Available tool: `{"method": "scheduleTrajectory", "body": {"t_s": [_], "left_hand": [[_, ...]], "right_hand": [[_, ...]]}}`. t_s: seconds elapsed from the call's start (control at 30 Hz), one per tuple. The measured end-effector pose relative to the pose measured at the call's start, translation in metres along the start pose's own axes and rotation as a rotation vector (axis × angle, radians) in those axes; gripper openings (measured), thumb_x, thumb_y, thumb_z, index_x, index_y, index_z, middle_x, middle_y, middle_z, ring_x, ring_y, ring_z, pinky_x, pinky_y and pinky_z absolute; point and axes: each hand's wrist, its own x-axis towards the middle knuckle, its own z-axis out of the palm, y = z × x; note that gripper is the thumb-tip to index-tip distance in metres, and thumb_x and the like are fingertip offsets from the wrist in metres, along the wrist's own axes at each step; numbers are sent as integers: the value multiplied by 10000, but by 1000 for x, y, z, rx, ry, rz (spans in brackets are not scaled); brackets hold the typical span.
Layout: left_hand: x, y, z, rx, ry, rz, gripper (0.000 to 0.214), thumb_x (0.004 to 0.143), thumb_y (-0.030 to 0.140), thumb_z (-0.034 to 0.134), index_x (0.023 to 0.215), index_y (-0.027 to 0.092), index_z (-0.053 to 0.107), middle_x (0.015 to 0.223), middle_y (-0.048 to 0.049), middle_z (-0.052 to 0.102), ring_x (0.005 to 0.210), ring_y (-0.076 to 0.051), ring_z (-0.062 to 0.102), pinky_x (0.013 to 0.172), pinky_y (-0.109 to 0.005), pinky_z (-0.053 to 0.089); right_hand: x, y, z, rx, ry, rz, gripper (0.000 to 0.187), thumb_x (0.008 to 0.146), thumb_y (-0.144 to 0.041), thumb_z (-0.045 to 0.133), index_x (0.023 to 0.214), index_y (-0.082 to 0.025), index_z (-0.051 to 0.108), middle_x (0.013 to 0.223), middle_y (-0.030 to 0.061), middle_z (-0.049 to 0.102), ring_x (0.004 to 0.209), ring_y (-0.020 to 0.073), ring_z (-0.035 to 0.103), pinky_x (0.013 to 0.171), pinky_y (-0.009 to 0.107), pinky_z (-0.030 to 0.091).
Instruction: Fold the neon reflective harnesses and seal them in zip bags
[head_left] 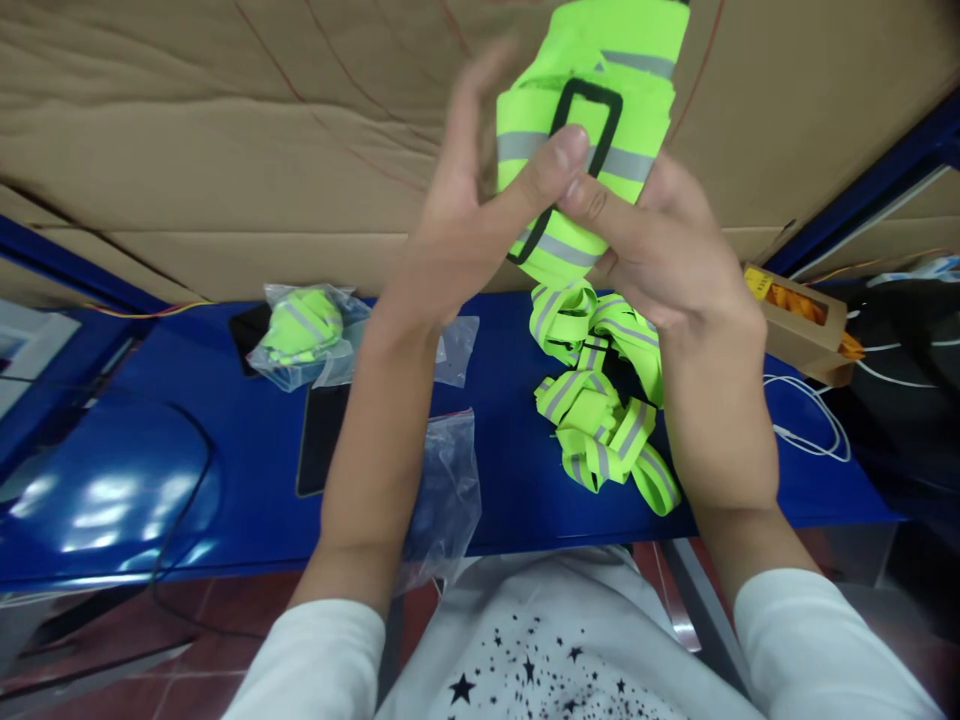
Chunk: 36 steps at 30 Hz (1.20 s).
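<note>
Raised above the table, a folded neon-yellow reflective strap with grey stripes carries a black rectangular buckle. My left hand presses its thumb on the strap within the buckle; its other fingers are stretched out and blurred. Gripping the strap's lower right side, my right hand has its thumb in front and its fingers behind. Below the hands lies a loose tangle of the same reflective strap. A clear bag holding a folded reflective strap rests at the left.
Empty clear plastic bags lie on the blue table, one over its front edge. A dark flat device is beside them. On the right are a cardboard box with orange contents and a white cable. Cardboard stands behind.
</note>
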Motion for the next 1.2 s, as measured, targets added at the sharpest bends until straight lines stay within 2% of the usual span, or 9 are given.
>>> {"method": "scheduleTrajectory", "body": {"t_s": [0.17,0.27,0.37,0.43,0.63,0.77,0.97,1.1,1.2], "left_hand": [[-5,-8,8,-69,39,1,194,1013,326,612,1168,219,660,1260,-35,721,1278,-260,636,1063,-376,539],[0,-17,7,-51,78,-30,191,1008,349,610,1154,234,656,1322,-17,704,1321,-257,624,1103,-387,537],[2,-18,-2,-51,68,-134,211,957,445,662,1110,301,689,1329,27,703,1370,-274,590,1116,-387,538],[0,-15,-11,-67,41,-211,281,901,420,734,1137,276,679,1322,-11,706,1351,-300,599,1113,-438,537],[-8,-16,-27,-122,-212,-378,881,663,299,949,1399,227,471,1370,-69,654,1333,-310,603,1094,-484,524],[-10,-17,-26,-102,-405,-367,771,587,281,990,1253,168,620,1201,-67,715,1263,-347,647,1001,-442,562],[-3,-5,-14,-56,-132,-311,434,731,286,902,1098,188,693,1023,-52,734,984,-280,737,796,-376,590],[12,5,-8,6,27,-204,408,677,230,918,1027,195,712,1055,-41,746,1058,-290,720,878,-386,577],[22,13,-1,24,70,-164,432,618,187,928,992,186,712,992,-28,751,1031,-282,721,879,-390,577]], "right_hand": [[12,22,-8,-17,102,-9,245,744,-416,853,896,-286,711,1077,-34,778,1133,228,713,979,334,613],[24,46,-10,19,181,-95,217,765,-366,840,918,-269,722,1033,-29,789,1072,220,730,982,358,616],[29,56,-11,3,233,-58,141,801,-313,813,911,-298,727,1036,-44,792,1071,203,731,1001,337,606],[27,53,-17,-12,154,11,145,809,-320,820,928,-286,743,1054,-45,792,1071,194,733,1008,338,607],[13,31,-55,-168,-348,388,389,775,-534,845,982,-211,775,1005,41,795,849,195,755,767,320,649],[8,19,-63,-204,-441,377,394,744,-534,864,962,-216,779,980,27,794,873,204,759,796,322,664],[11,11,-39,-89,-103,398,283,733,-452,859,936,-298,736,974,14,789,1044,266,758,879,368,669],[12,10,-25,73,-80,231,297,936,-496,628,1140,-289,690,1171,-20,760,1189,221,711,1045,352,614],[6,12,-23,-57,25,82,344,922,-463,661,1230,-314,634,1324,-58,704,1301,198,646,1111,315,561]]}}
